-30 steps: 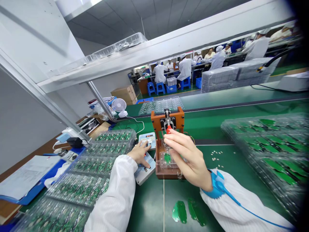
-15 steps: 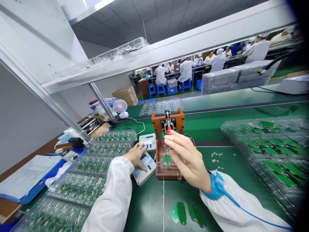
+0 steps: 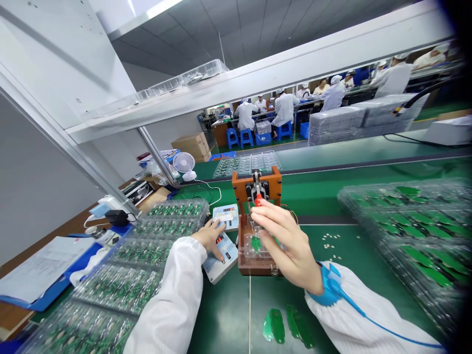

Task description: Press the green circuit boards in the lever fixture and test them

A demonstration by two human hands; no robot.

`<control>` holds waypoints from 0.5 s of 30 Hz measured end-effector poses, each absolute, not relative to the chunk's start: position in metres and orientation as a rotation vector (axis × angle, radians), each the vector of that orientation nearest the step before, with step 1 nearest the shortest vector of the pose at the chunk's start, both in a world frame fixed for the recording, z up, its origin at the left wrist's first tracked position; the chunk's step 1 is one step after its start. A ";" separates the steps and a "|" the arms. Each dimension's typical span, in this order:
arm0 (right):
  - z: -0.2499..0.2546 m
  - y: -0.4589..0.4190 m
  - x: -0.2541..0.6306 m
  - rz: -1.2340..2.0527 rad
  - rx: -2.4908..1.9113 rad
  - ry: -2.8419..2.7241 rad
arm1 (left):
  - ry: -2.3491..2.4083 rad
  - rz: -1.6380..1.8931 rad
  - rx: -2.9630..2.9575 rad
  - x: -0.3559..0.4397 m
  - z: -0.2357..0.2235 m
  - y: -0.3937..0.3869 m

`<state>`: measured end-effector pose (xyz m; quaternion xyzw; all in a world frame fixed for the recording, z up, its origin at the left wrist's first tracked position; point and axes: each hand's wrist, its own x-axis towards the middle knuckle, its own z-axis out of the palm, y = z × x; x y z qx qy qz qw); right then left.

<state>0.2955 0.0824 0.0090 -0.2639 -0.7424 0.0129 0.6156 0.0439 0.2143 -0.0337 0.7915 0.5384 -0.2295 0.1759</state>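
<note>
My left hand (image 3: 211, 239) rests with its fingers spread over two white meter boxes. Its fingertips touch the rear box (image 3: 225, 212), and the thumb lies by a switch on the front box (image 3: 220, 263). Red digits glow on both displays. My right hand (image 3: 285, 241) has its fingers on the red handle (image 3: 258, 199) of a toggle clamp; the handle's lower end is hidden behind them. The clamp sits on an orange and brown test fixture (image 3: 275, 184). Under it, a small green circuit board (image 3: 255, 242) lies in a clear plate, partly covered by my right hand.
Clear trays of circuit boards (image 3: 129, 275) stand at left, others with green boards (image 3: 416, 221) at right. Loose green boards (image 3: 275, 325) lie in front, and small pale pieces (image 3: 332, 243) right of the fixture. A blue wrist strap (image 3: 326, 284) trails its cord rightward.
The displays on the two meter boxes have lit up with red digits; they were dark before. Both hands stay almost where they were.
</note>
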 end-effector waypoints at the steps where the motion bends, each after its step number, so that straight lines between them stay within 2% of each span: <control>1: 0.009 0.083 0.295 0.027 -0.606 -1.708 | 1.526 -0.648 2.243 0.044 -0.035 0.215; 7: 0.005 0.083 0.295 0.046 -0.609 -1.708 | 1.610 -0.618 2.269 0.050 -0.017 0.203; 11: 0.004 0.082 0.296 0.048 -0.615 -1.718 | 1.631 -0.243 2.403 0.058 0.010 0.152; 13: 0.004 0.082 0.296 0.048 -0.609 -1.717 | 1.424 -0.028 2.445 0.074 0.010 0.114; 15: 0.003 0.082 0.295 0.051 -0.612 -1.716 | 0.924 0.068 2.434 0.101 -0.003 0.075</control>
